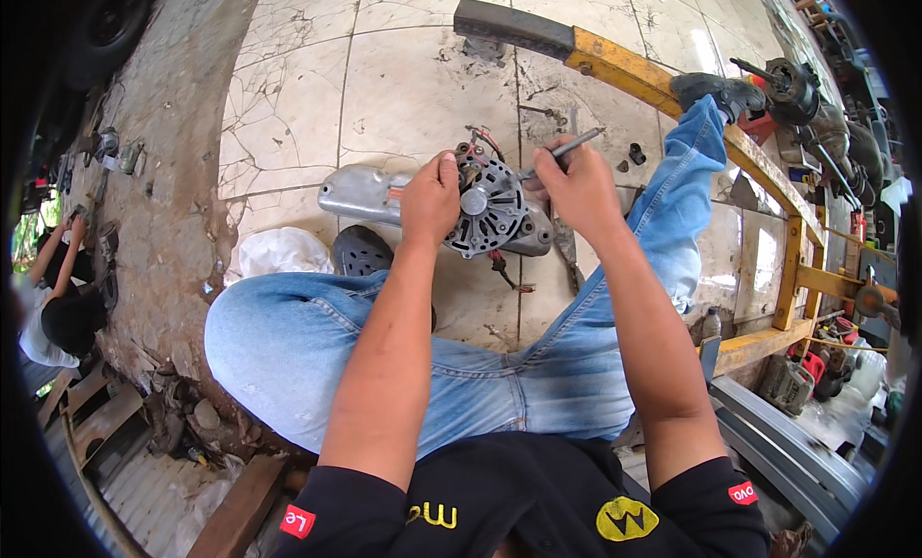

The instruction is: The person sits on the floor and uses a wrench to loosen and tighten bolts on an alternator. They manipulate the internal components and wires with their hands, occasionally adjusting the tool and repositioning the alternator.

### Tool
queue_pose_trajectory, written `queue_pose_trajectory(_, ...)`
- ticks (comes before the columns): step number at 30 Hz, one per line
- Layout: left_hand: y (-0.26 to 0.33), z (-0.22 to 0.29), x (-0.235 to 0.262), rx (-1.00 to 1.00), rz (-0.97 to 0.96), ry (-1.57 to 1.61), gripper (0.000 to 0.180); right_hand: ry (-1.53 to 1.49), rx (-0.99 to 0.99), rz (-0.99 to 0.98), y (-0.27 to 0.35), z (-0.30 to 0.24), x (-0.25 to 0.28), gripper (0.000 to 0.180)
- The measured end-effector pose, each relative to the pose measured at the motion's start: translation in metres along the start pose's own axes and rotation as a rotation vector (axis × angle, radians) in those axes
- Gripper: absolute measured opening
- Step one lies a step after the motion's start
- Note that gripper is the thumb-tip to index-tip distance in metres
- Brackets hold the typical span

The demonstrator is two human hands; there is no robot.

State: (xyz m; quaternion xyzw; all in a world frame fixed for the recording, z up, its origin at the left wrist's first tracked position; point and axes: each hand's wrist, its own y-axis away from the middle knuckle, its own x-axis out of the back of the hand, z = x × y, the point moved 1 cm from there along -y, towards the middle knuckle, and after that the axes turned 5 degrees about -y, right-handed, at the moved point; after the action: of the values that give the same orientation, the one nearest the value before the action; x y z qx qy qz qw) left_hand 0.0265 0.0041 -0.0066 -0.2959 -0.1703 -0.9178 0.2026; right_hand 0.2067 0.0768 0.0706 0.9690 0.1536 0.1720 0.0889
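The alternator, a round dark housing with slotted vents and a central hub, sits on the cracked tiled floor between the person's spread legs in blue jeans, resting against a grey cast metal cover that extends to its left. The left hand is closed on the alternator's left rim, fingers curled over the edge, while the right hand is clamped around a slim metal screwdriver whose tip points into the alternator's far right side. A yellow steel frame runs along the right and far side, with a black sandal just near of the metal cover.
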Motion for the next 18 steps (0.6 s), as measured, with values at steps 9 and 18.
queue_pose_trajectory(9, 0.002, 0.005, 0.001, 0.000, 0.006, -0.007, 0.041, -0.004, 0.002, -0.033, 0.005, 0.016, 0.001, 0.021)
queue_pose_trajectory(18, 0.004, 0.006, -0.003, -0.010, 0.023, -0.010, 0.039, 0.016, -0.047, -0.139, -0.004, 0.013, -0.007, 0.020)
